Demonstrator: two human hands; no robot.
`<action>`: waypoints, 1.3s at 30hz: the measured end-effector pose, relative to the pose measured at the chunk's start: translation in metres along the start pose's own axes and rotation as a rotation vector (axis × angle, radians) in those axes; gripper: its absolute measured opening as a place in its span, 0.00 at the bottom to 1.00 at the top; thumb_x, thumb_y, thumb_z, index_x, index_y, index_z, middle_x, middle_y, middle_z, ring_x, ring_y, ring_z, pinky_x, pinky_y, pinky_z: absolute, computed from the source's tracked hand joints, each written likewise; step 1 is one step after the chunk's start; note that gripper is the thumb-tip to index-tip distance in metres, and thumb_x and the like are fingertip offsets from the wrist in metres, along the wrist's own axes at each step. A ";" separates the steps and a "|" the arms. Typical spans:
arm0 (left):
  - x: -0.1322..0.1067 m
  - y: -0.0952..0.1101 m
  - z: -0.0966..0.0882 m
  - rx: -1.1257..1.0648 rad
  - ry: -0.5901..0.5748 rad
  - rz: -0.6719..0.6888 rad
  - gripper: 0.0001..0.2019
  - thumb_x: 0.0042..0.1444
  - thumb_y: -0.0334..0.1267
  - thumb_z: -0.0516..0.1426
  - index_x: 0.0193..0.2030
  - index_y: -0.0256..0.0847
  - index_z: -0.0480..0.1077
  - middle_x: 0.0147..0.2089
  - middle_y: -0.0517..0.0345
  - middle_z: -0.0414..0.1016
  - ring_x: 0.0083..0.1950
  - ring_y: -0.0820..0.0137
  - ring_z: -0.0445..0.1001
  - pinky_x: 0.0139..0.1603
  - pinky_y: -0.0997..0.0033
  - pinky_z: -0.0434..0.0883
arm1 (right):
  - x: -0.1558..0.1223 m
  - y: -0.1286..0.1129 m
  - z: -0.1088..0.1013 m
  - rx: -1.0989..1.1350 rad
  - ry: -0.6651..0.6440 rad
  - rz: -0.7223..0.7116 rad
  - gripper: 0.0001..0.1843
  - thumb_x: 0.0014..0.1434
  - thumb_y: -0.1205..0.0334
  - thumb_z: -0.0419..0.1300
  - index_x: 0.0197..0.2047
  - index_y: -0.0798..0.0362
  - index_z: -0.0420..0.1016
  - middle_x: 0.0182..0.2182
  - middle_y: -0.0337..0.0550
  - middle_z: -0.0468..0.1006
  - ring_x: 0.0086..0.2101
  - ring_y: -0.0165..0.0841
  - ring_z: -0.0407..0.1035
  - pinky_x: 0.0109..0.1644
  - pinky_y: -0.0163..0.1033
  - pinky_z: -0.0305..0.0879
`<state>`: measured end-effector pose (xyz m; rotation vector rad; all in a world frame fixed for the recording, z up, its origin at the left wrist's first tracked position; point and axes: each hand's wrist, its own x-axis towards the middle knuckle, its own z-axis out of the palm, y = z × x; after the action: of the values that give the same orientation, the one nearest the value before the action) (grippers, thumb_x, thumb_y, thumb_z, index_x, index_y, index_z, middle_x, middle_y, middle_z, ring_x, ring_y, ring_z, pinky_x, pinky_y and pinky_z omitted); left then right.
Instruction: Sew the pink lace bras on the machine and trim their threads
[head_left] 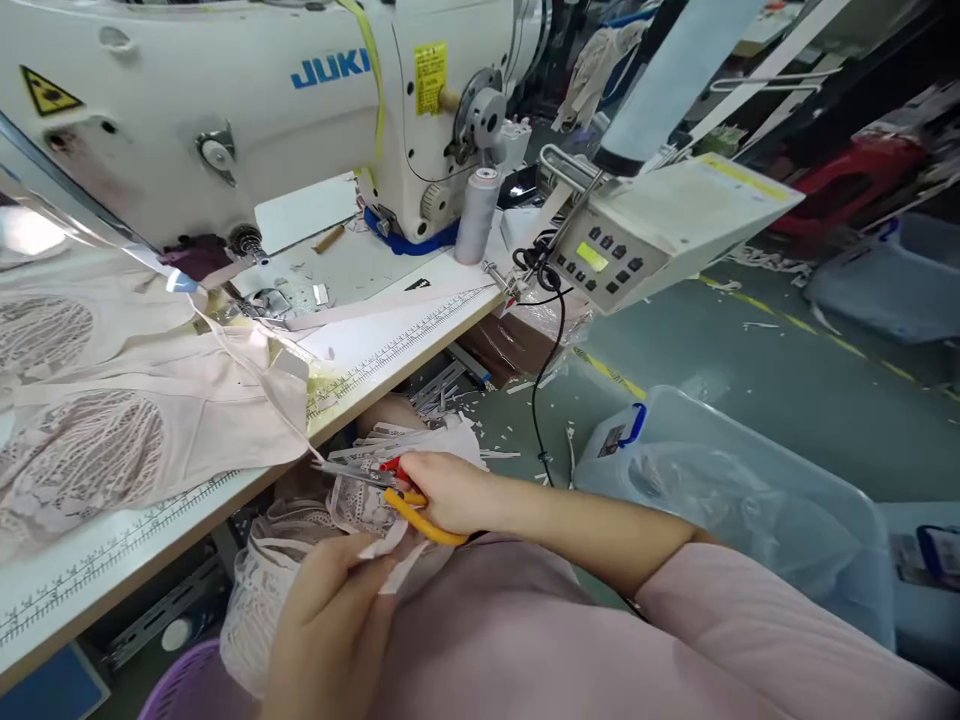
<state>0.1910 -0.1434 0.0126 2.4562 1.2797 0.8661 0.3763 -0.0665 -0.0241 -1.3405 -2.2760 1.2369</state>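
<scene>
My right hand (448, 492) is closed round yellow-handled thread snips (397, 492), blades pointing left toward a thin strap that hangs from the pink fabric (187, 410) on the table edge. Just below it, in my lap, my left hand (330, 620) pinches a white lace piece (360, 510) with narrow white strips. More lace (259, 590) is bunched under both hands.
A white Juki sewing machine (225, 90) stands on the table (390, 345), with a grey thread spool (476, 215) and a control panel (615, 262) at its right. A clear plastic bin (720, 490) sits on the floor to the right. A purple basket (184, 685) is below my lap.
</scene>
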 end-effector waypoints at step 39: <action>0.005 -0.017 0.020 -0.602 0.415 -0.742 0.10 0.47 0.39 0.62 0.36 0.41 0.68 0.45 0.50 0.72 0.32 0.73 0.73 0.28 0.75 0.73 | -0.030 0.022 0.023 0.536 0.255 -0.256 0.22 0.53 0.52 0.62 0.23 0.51 0.52 0.19 0.30 0.52 0.21 0.24 0.46 0.23 0.31 0.46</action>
<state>0.1934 -0.1285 -0.0090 1.2368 1.5856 1.3054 0.3935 -0.0983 -0.0492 -0.9177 -1.7076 1.3610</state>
